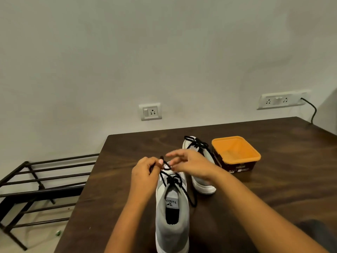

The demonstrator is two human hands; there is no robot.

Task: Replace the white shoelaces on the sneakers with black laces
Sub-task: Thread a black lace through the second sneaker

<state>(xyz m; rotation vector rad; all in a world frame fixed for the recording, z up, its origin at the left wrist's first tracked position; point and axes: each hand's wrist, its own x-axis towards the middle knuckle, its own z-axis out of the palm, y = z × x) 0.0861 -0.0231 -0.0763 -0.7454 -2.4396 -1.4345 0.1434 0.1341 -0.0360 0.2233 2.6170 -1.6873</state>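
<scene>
1. Near sneaker [172, 216] sits on the table [282, 179], heel toward us, black lace [173, 181] threaded.
2. Left hand [145, 172]: fingers curled, pinching the lace at the far end.
3. Right hand [189, 164] is blurred, fingers spread beside it; grip, can't tell.
4. Second sneaker [203, 188] lies far right, beside the orange tub [235, 152].

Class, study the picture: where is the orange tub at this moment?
In the head view the orange tub sits on the dark table, right of centre, just right of the far sneaker and beyond the right hand.
</scene>
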